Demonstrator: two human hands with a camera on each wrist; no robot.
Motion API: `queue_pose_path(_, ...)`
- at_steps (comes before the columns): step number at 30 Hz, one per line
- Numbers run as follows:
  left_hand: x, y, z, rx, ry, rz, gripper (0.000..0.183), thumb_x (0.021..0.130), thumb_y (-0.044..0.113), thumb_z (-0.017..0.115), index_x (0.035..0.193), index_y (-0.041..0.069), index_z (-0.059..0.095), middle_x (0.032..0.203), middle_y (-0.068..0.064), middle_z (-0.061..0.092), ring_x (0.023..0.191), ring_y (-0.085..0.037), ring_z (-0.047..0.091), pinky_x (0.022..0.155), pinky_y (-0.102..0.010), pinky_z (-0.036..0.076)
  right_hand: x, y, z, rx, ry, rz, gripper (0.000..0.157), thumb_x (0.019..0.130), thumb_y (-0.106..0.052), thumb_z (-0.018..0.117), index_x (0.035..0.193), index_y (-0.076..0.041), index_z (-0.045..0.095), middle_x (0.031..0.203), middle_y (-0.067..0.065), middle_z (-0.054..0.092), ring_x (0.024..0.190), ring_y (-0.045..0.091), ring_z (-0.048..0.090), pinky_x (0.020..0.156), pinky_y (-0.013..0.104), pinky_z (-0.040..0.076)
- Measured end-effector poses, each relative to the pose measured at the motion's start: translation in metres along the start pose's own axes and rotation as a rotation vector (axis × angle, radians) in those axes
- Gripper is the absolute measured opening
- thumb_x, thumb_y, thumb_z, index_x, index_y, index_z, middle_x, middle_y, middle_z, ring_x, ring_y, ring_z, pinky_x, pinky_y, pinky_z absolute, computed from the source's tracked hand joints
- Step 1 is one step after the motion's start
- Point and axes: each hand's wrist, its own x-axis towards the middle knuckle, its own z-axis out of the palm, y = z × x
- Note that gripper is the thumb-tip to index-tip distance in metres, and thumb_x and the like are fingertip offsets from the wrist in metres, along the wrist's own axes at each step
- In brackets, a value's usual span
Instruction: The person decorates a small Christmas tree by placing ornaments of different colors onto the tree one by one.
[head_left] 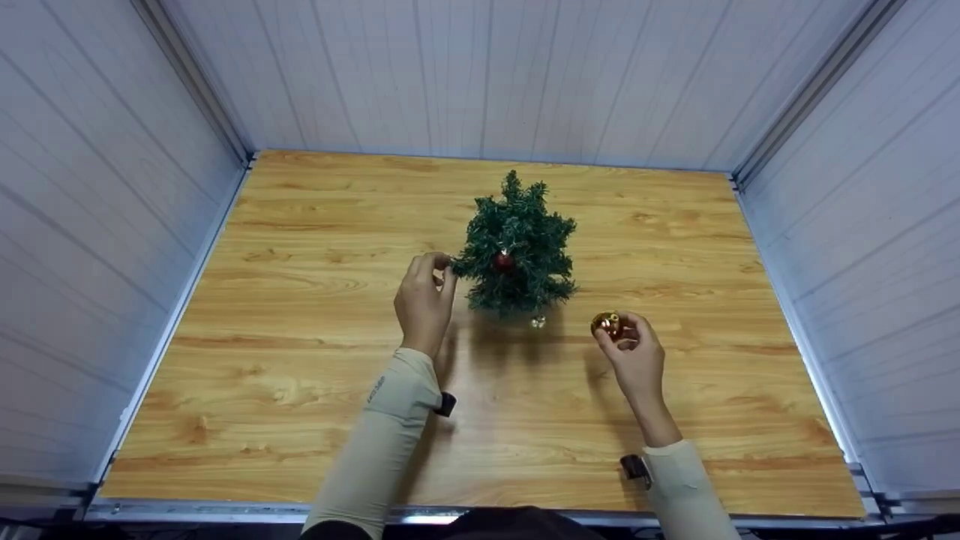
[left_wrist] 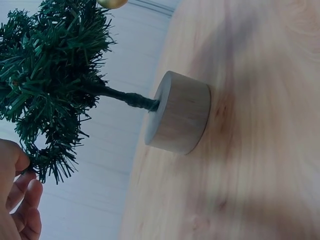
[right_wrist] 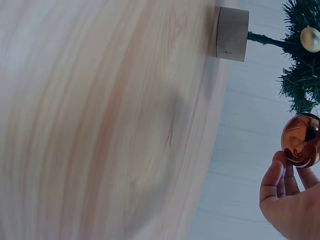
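A small artificial Christmas tree (head_left: 517, 240) stands upright on a round wooden base (left_wrist: 182, 112). My left hand (head_left: 425, 300) pinches the tip of a branch on the tree's left side, thumb against fingers. To the right of the tree, my right hand (head_left: 636, 360) holds a shiny copper-gold bauble (right_wrist: 300, 140) by its side between thumb and fingers, apart from the table. A dark red bauble (head_left: 503, 261) hangs on the front of the tree. Low on the tree hangs a pale gold bauble (right_wrist: 310, 40).
The tree stands on a wood-grain table (head_left: 315, 300) with white panel walls (head_left: 450, 75) at the back and both sides. A metal rail (head_left: 217, 513) runs along the near edge. Each wrist carries a small black camera (head_left: 634, 466).
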Motion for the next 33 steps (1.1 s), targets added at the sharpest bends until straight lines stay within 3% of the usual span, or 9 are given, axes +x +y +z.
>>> queue_pose_path(11,-0.007,0.011,0.0,0.055,0.016,-0.095,0.01,0.095,0.019,0.062,0.104,0.018,0.067,0.097,0.004,0.066,0.077,-0.013,0.066,0.064,-0.036,0.052,0.021,0.009,-0.007,0.043,-0.094,-0.051,0.042,0.082,-0.015,0.081,0.118,-0.002,0.064,0.102,0.013,0.067,0.077,0.013,0.059,0.066,0.014,0.047)
queue_pose_path(33,-0.011,0.023,0.005,0.096,0.102,-0.131,0.012,0.096,0.016,0.062,0.107,0.018,0.067,0.101,0.002,0.066,0.078,-0.012,0.066,0.064,-0.034,0.053,0.044,0.008,-0.013,0.051,-0.224,-0.106,0.04,0.084,-0.015,0.078,0.119,-0.002,0.063,0.104,0.013,0.067,0.079,0.018,0.06,0.071,0.021,0.049)
